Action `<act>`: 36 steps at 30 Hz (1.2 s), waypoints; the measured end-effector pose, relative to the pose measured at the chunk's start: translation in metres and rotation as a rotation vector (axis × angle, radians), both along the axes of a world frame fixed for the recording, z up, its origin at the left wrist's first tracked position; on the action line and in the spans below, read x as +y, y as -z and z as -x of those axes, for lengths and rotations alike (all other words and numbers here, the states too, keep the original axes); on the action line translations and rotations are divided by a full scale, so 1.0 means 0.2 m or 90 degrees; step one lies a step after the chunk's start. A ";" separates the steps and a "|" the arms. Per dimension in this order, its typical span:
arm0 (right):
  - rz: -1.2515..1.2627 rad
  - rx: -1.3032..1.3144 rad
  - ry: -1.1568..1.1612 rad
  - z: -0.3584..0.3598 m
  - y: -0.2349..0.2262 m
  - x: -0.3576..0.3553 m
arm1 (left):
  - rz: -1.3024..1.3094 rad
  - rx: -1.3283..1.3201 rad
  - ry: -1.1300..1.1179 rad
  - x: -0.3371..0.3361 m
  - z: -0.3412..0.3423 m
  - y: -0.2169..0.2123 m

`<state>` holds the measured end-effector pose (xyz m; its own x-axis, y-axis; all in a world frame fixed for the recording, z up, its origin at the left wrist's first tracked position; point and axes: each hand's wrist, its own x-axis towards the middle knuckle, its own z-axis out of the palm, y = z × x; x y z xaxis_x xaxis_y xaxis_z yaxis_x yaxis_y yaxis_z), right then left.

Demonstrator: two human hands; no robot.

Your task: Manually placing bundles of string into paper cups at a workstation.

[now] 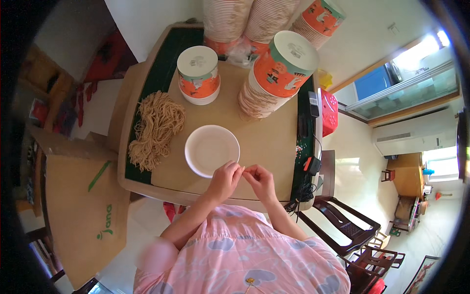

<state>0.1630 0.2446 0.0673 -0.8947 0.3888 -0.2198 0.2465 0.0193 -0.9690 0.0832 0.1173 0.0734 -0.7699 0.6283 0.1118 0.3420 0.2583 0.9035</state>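
Observation:
My left hand (225,179) and my right hand (260,180) meet at the near edge of the table, fingertips pinched together on a thin brown string that is barely visible between them. They sit at the near right rim of a white paper bowl (208,147), which stands open side up on the brown cardboard sheet (267,139). A heap of brown strings (155,128) lies left of the bowl.
Stacks of orange patterned paper bowls stand upside down behind: a short stack (198,74), a tall leaning stack (279,73), more at the far edge (249,19). A cardboard box (83,206) stands left, dark wooden chairs (350,230) right, a black device with cables (312,166) on the table's right edge.

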 end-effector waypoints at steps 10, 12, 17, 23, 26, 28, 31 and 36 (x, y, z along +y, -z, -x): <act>0.016 -0.070 0.066 0.16 0.35 0.11 | 0.030 -0.025 -0.079 0.04 0.20 0.23; 0.019 -0.058 0.053 0.17 0.38 0.12 | 0.052 -0.008 -0.081 0.05 0.20 0.24; 0.021 -0.036 0.025 0.18 0.40 0.11 | 0.086 0.068 -0.069 0.05 0.19 0.29; 0.058 -0.051 0.027 0.18 0.38 0.11 | 0.097 0.059 -0.067 0.06 0.19 0.27; 0.058 -0.043 0.027 0.18 0.37 0.11 | 0.102 0.068 -0.064 0.07 0.18 0.27; 0.048 -0.052 0.016 0.18 0.36 0.11 | 0.105 0.078 -0.063 0.07 0.18 0.27; 0.024 -0.036 0.015 0.18 0.38 0.11 | 0.107 0.098 -0.064 0.08 0.18 0.26; 0.062 -0.033 0.017 0.17 0.33 0.10 | 0.087 0.012 -0.087 0.07 0.17 0.28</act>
